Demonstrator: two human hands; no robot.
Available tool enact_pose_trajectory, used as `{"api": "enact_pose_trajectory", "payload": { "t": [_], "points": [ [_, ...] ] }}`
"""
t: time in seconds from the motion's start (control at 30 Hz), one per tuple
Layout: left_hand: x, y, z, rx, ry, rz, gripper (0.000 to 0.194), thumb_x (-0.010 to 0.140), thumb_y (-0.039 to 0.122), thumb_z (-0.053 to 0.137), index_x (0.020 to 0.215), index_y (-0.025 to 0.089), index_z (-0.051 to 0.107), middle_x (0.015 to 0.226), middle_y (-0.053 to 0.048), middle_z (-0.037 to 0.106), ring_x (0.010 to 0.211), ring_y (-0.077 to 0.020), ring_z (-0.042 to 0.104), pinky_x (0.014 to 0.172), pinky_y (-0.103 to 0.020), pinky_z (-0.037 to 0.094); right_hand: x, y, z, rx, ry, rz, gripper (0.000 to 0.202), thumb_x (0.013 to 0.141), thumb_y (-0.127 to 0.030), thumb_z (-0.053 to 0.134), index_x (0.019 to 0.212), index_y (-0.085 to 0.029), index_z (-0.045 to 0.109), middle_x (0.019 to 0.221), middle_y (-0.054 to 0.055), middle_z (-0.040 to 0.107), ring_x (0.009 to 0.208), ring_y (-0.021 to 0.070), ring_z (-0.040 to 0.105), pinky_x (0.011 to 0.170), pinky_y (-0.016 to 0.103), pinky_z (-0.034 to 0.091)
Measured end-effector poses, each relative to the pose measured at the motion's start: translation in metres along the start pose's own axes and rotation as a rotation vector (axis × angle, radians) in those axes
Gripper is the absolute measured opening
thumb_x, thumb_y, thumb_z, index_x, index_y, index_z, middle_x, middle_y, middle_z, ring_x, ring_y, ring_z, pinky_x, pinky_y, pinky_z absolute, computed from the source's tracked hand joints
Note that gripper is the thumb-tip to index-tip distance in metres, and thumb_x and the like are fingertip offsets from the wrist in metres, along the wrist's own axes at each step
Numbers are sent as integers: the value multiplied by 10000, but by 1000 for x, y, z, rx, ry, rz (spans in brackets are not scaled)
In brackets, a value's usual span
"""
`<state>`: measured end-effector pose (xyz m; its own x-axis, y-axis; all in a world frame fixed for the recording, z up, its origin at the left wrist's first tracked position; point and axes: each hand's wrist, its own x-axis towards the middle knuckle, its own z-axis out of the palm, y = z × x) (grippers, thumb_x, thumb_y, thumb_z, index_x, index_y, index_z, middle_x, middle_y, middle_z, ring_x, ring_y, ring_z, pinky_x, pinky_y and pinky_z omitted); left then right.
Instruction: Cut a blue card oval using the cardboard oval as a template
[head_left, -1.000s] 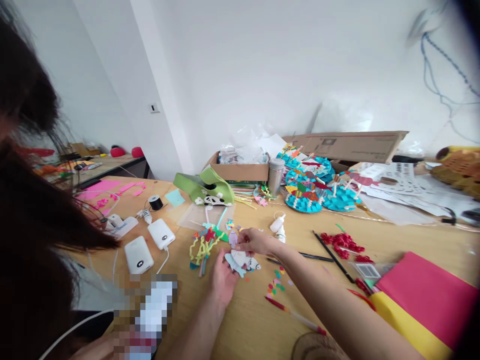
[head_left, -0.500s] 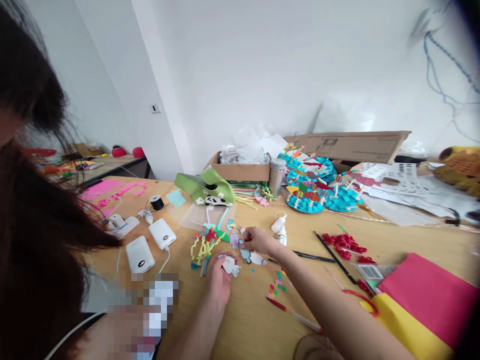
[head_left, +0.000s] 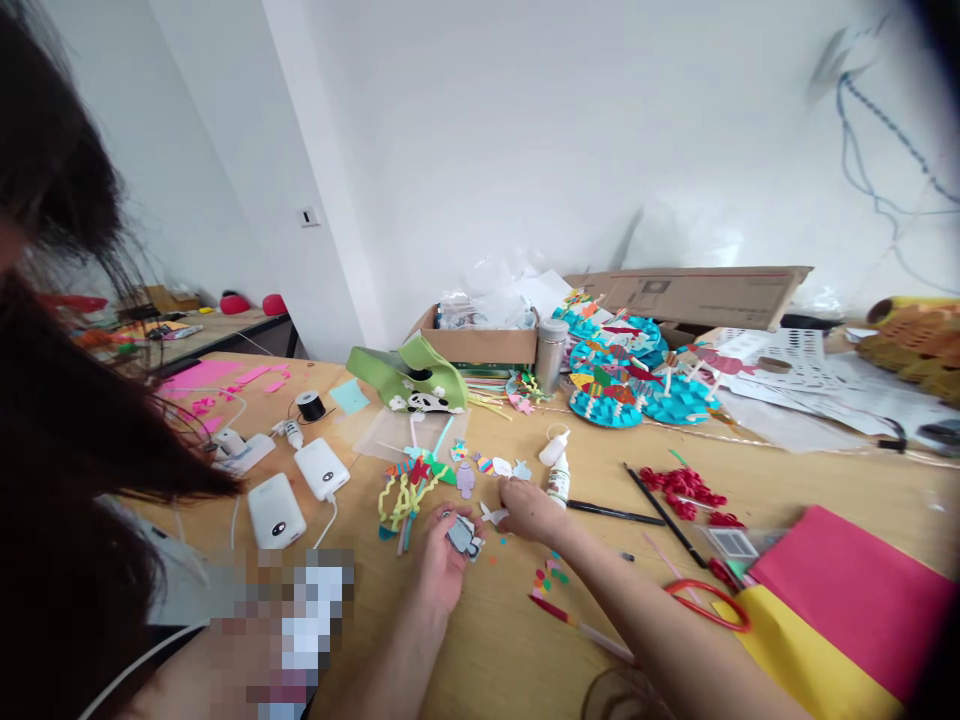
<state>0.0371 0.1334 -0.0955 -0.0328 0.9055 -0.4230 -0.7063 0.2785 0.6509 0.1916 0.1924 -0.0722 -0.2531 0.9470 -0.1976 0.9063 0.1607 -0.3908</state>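
Near: your left hand grips a grey fish cutout over the tabletop. Your right hand meets a white cutout; cannot tell if it's pinched. Beyond: purple fish cutout, then metal tumbler.

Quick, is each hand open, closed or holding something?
Left hand: holding a grey cutout.
Right hand: fingers bent by a white cutout; grip cannot be told.

The table is smooth wood with a little shine. The grey fish looks like paper. The flask looks like shiny metal. The box is matt card. The bag is thin, crinkly, see-through plastic. The red sheet looks like matt paper.
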Motion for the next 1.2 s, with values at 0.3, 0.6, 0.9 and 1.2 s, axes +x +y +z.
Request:
{"api": "enact_pose_trajectory", "payload": {
  "t": [0.3, 0.6, 0.9, 1.2],
  "points": [
    [-1, 2, 3, -21, 29, -66, 146, 811, 343, 578, 785, 202, 604, 785, -65, 687, 703, -231, 677, 644, -369, 513, 10, -12, -7, 272, 33, -95, 183, 868, -340, 573, 943, -181, 621, 754, 0, 683, 644, 120, 633, 553, 192, 430],
    [2, -2, 0, 34, 0, -20, 199, 642, 105, 635, 752, 268, 604, 760, -21, 702, 767, -253, 689, 662, -392, 522, 59, 44, -35, 49, 131, 128, 121, 806, -235, 640, 883, -142, 655, 934, 90, 680, 895, 191, 622, 778, 298, 449],
    [-2, -2, -1, 43, -48, 17, 199, 638, 126, 661, 744, 289, 618, 772, -19, 714, 792, -280, 688, 661, -434, 526, 68, 31, -19, 35, 30, 146, 217, 869, -314, 625, 981, -128, 619, 1034, 61, 632, 962, 191, 602, 852, 396, 491],
    [2, -3, 3, 41, -87, -71, 70, 790, 341, 643, 758, 283, 623, 830, -5, 724, 862, -266, 687, 711, -407, 529, 52, 29, -33, 319, 10, 11, 215, 816, -285, 666, 967, -135, 638, 814, 44, 705, 663, 113, 630, 561, 184, 449]
  ]
}}
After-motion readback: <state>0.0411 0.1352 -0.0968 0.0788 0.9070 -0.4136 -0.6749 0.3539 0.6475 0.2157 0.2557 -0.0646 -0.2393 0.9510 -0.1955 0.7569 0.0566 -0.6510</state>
